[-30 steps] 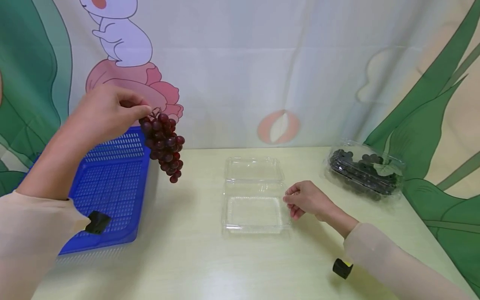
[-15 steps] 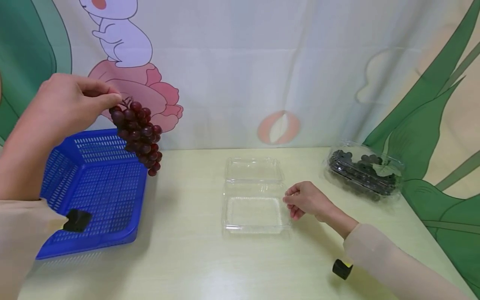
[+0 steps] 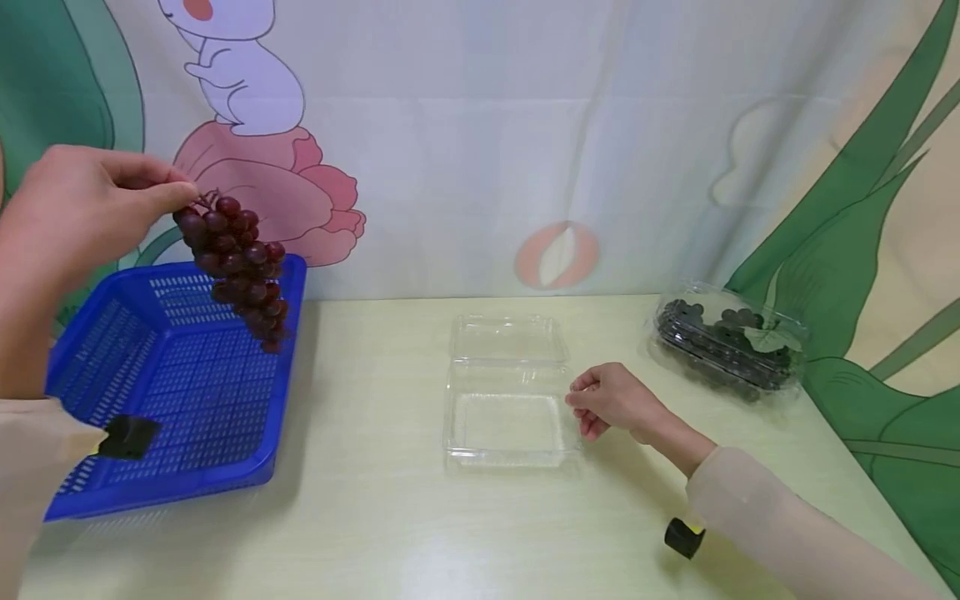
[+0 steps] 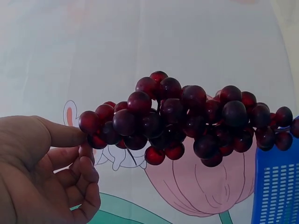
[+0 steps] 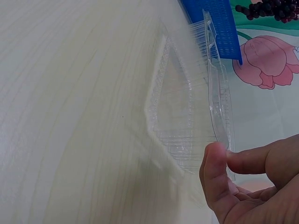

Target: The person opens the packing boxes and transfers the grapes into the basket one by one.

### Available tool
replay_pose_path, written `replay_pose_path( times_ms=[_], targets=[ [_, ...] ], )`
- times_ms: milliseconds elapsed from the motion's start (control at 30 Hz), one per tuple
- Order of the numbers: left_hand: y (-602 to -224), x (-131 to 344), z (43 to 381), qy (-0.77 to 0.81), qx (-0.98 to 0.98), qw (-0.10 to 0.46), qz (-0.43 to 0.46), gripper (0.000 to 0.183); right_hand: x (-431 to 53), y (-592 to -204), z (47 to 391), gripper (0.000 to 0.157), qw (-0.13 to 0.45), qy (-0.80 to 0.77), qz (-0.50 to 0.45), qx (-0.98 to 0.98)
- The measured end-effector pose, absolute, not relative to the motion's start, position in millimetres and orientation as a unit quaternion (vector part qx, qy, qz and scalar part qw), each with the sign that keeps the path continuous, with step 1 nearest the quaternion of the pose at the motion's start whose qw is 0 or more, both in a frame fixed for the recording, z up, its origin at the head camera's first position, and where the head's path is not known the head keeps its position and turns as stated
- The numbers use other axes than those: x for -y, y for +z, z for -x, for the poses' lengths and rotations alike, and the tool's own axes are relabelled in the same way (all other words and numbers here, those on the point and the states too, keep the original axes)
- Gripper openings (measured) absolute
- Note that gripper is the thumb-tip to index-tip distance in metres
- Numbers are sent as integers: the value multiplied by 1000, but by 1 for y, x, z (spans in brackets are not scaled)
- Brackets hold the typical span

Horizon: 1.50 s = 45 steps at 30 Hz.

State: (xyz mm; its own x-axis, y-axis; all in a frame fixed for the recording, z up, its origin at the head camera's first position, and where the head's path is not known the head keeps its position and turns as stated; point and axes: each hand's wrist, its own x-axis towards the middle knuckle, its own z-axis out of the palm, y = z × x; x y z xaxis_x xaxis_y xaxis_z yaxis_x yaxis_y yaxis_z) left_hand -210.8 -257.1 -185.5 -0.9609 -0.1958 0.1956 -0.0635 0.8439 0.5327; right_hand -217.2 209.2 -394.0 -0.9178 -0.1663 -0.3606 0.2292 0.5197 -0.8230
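By its stem, my left hand pinches a bunch of dark red grapes, which hangs in the air and overlaps the far part of the blue basket in the head view. The left wrist view shows thumb and forefinger at the top end of the bunch. On the table in the middle lies a clear plastic clamshell box with its lid folded back. Thumb and fingers of my right hand pinch the right edge of that box, as the right wrist view also shows at the rim.
A closed clear clamshell box of dark grapes stands at the back right of the pale table. A printed curtain hangs along the back edge. The basket's slotted walls rise on the left.
My left hand has moved left with the bunch of grapes, from beside the basket's right rim to over the basket. My right hand and the open box have stayed put.
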Motion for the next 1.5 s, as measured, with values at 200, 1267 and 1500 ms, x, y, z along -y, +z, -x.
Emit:
replay_pose_path(
  times_ms=[200,1267,1500],
  targets=[
    [-189,263,214,-259,953,135,-79,57,-208,-393,215,12,199,-488,-20,-849],
    [-221,311,234,-272,946,109,-140,53,-215,-399,210,16,186,-504,-13,-843],
    [-233,335,243,-297,935,105,-165,52,-214,-400,210,16,188,-506,-16,-842]
  ],
)
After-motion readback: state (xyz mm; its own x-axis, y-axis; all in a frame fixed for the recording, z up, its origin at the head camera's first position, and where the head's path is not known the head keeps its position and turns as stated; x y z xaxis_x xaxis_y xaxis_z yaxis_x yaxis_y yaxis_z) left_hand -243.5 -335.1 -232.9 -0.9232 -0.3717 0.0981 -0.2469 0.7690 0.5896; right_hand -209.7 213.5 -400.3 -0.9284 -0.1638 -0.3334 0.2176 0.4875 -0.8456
